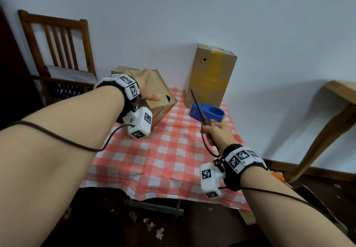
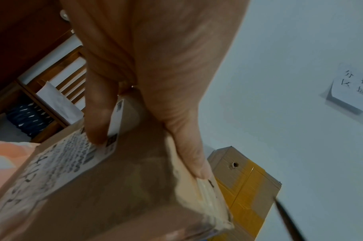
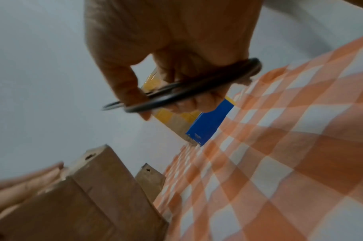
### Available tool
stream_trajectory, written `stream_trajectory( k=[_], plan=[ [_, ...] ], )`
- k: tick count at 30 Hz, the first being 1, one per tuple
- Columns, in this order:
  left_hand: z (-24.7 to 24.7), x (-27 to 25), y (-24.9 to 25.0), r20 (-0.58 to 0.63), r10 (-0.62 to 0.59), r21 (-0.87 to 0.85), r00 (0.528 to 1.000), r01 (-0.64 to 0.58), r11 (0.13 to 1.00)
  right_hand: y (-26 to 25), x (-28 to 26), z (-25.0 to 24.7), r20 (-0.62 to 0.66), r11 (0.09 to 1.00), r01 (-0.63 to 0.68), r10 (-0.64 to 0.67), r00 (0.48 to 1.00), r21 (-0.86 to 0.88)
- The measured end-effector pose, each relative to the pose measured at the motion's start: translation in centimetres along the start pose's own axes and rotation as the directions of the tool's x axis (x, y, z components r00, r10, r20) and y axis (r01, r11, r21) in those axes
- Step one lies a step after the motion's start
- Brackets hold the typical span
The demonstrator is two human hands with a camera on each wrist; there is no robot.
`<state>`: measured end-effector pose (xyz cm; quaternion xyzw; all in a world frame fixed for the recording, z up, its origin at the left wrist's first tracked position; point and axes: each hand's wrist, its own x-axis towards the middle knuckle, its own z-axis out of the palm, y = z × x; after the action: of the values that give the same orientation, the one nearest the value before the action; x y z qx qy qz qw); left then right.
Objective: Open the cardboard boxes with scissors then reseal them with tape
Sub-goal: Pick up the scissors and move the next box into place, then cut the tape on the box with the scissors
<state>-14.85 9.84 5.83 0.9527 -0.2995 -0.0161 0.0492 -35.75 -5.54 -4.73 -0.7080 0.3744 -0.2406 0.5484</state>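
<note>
at nine o'clock in the right wrist view, left hand (image 3: 15, 184) smeared by blur, fingers cut off by the edge. scissors (image 3: 182, 88) blurred too, blades hidden behind the right hand (image 3: 172, 40). at five o'clock in the left wrist view, cardboard box (image 2: 106, 195) cropped.

Red-white checked cloth (image 1: 154, 162) over counter. Wooden chair (image 1: 57, 40) far left by white wall (image 1: 212, 11), papers on seat. 2nd wooden table (image 1: 335, 100) at right. Handwritten note (image 2: 349, 88) on wall. Scraps on dark floor (image 1: 107, 231).

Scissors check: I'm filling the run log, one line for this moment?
left hand: holds tilted box | right hand: grips scissors, raised | cut: not started
</note>
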Motion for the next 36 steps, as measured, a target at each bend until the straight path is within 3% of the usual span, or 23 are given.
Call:
stream_trajectory(
  k=[3,6,11,15,16,17,18,20,22,25,32,36],
  plan=[
    [0.1,-0.4,0.2,0.023,0.01,-0.028,1.0,-0.009,1.0,0.2,1.3,-0.2,-0.007,0.963,-0.068,0.069,0.998,-0.26],
    [0.4,-0.4,0.2,0.051,0.028,-0.059,0.998,-0.025,0.998,0.5,2.3,1.2,0.062,0.843,-0.069,0.12,0.991,-0.534],
    [0.4,-0.6,-0.1,0.103,0.072,-0.069,0.992,-0.065,0.995,1.7,3.0,4.4,0.145,0.684,0.019,0.127,0.981,-0.729],
    [0.8,-0.8,-0.2,0.092,0.117,-0.077,0.989,-0.11,0.991,1.0,2.7,4.7,0.173,0.448,0.132,0.051,0.984,-0.884],
    [0.8,-0.8,-0.1,0.085,0.12,-0.08,0.989,-0.114,0.99,0.7,2.7,4.5,0.165,0.435,0.139,0.022,0.986,-0.89],
    [0.9,-0.9,-0.1,0.08,0.122,-0.08,0.989,-0.116,0.99,0.2,2.5,4.3,0.145,0.475,0.135,-0.017,0.989,-0.87],
    [0.8,-0.9,0.0,0.079,0.124,-0.079,0.989,-0.118,0.99,-0.2,2.5,4.1,0.113,0.582,0.13,-0.066,0.991,-0.803],
    [0.7,-1.1,0.3,0.089,0.124,-0.083,0.988,-0.116,0.99,-1.5,2.0,3.8,0.044,0.841,0.184,-0.189,0.981,-0.508],
    [0.5,-1.2,0.6,0.106,0.122,-0.081,0.987,-0.113,0.99,-3.4,1.0,3.8,0.029,0.949,0.261,-0.26,0.965,-0.177],
    [0.4,-1.6,1.3,0.108,0.129,-0.071,0.986,-0.122,0.99,-5.6,-0.4,4.4,0.117,0.962,0.273,-0.271,0.956,-0.005],
    [0.8,-1.7,1.1,0.093,0.132,-0.078,0.987,-0.125,0.989,-5.1,0.6,6.4,0.149,0.95,0.277,-0.256,0.955,-0.145],
    [0.9,-1.7,1.4,0.1,0.152,-0.06,0.983,-0.147,0.987,-5.2,1.3,7.6,0.227,0.907,0.195,-0.114,0.967,-0.374]
  ],
)
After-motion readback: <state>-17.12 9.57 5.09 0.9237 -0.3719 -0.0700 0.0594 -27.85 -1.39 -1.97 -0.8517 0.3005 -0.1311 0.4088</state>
